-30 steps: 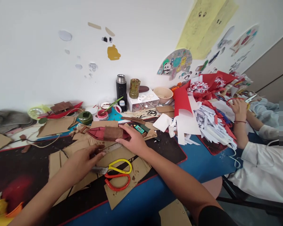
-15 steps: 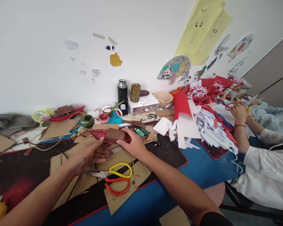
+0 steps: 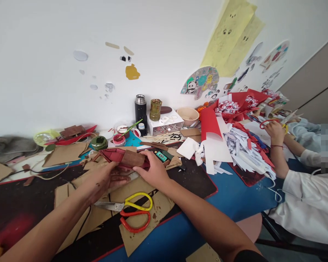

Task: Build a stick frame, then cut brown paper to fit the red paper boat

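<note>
A small red model boat (image 3: 113,155) with a brown arched cover (image 3: 133,159) is held between both hands above cardboard pieces. My left hand (image 3: 105,182), its fingers stained brown, reaches under the near side of the boat with the thumb against the hull. My right hand (image 3: 154,168) grips the boat's right end, thumb on the near side and fingers behind. Just below the hands, scissors (image 3: 117,206) with one yellow and one red handle lie on the cardboard (image 3: 161,203).
Paint jars (image 3: 99,142), a black flask (image 3: 140,111) and a white box (image 3: 164,125) stand along the wall. Another red boat (image 3: 79,134) sits at the back left. Paper strips (image 3: 243,145) pile up at right, where a co-worker's hand (image 3: 274,133) holds scissors.
My left fingers have slid further under the boat, and its left end has shifted slightly left and up. The camera view has moved a little.
</note>
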